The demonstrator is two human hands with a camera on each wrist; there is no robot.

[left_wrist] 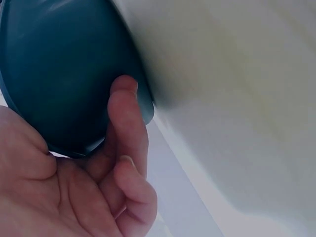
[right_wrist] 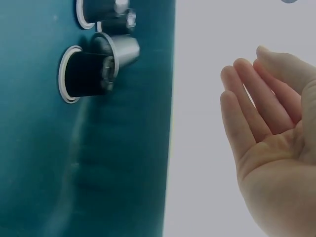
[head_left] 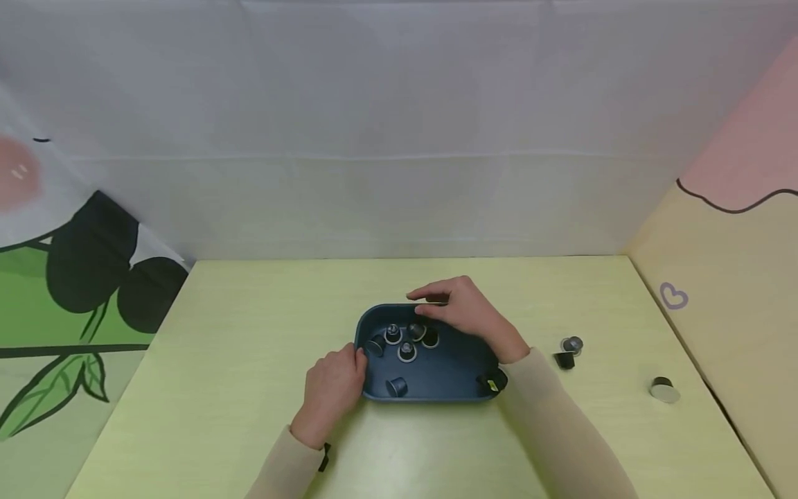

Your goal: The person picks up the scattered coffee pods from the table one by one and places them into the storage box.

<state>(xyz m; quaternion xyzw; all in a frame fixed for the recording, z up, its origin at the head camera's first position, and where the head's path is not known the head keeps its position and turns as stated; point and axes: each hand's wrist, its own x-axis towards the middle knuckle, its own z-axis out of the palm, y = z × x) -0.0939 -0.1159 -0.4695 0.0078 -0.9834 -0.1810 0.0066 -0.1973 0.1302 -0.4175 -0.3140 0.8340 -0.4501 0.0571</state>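
Observation:
A dark blue tray (head_left: pixel 449 367) stands on the table with several coffee capsules (head_left: pixel 407 351) in its left half, some upright and some on their sides. My left hand (head_left: pixel 333 384) grips the tray's left edge; in the left wrist view, fingers (left_wrist: pixel 129 118) bend against the outside of its wall. Over the far rim hovers my right hand (head_left: pixel 464 305), its fingers extended and thumb apart. Nothing lies in that palm (right_wrist: pixel 276 153) in the right wrist view, where a black capsule (right_wrist: pixel 86 74) sits in the tray to its left.
Right of the tray, a dark capsule (head_left: pixel 564 360) and a grey-topped capsule (head_left: pixel 573 344) lie close together. Another capsule (head_left: pixel 665 391) lies farther right, its pale lid facing me. A black piece with a yellow mark (head_left: pixel 492 382) shows by my right sleeve. Pale cloth (head_left: pixel 399 201) hangs behind the table.

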